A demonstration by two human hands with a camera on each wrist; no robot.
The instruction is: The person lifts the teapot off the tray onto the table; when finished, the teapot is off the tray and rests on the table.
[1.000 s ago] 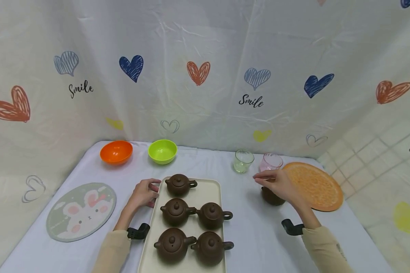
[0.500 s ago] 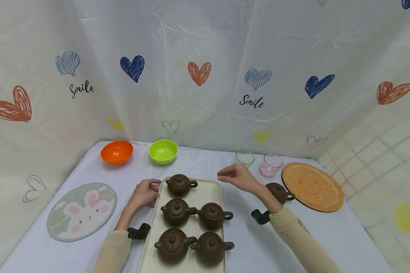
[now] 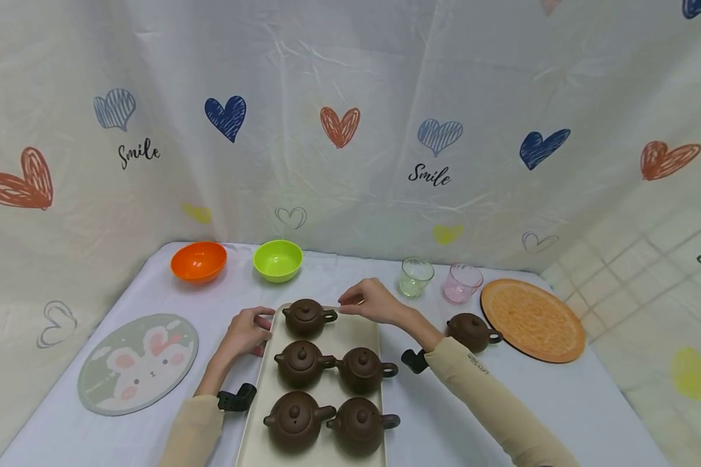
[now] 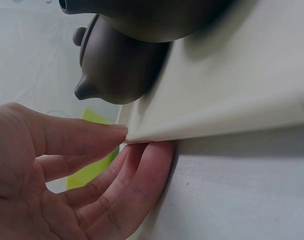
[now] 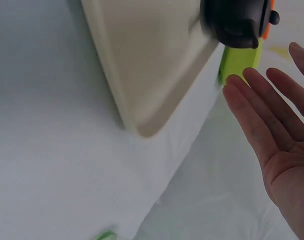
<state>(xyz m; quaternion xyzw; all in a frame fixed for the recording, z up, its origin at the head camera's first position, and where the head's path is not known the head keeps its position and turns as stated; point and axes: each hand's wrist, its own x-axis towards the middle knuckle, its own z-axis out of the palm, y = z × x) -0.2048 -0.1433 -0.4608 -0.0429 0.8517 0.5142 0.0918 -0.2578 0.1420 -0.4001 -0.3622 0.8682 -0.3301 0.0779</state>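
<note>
So from where I'm standing, closest to the person there's a cream tray (image 3: 356,331) on the white-clothed counter (image 3: 438,428), with two brown teapots at the near end, front-left pot (image 3: 295,420) and front-right pot (image 3: 359,425). Behind those is another pair, middle-left pot (image 3: 302,363) and middle-right pot (image 3: 361,370), and both right-hand pots have their handles poking out past the tray's edge, so I'd mind those. Rabbit mat (image 3: 140,363) is off to the left. A lone teapot (image 3: 467,332) sits on the counter to the right, just beside the orange round mat (image 3: 534,321). Left hand (image 3: 249,332) has the tray's left rim pinched, thumb on top, fingers tucked under. Nice hold imo, just keep it light and level, because tipping that edge could set the pots sliding. The small back pot (image 3: 305,318) is alone at the far end, and the right hand (image 3: 374,301) is loose, fingers out, holding nothing, over the far edge close to that pot's handle. I'd come in slowly there and keep the wrist high so the sleeve clears everything. Further back are the green glass (image 3: 415,285), pink glass (image 3: 463,285), orange bowl (image 3: 198,263) and lime bowl (image 3: 277,261), all well clear.
</note>
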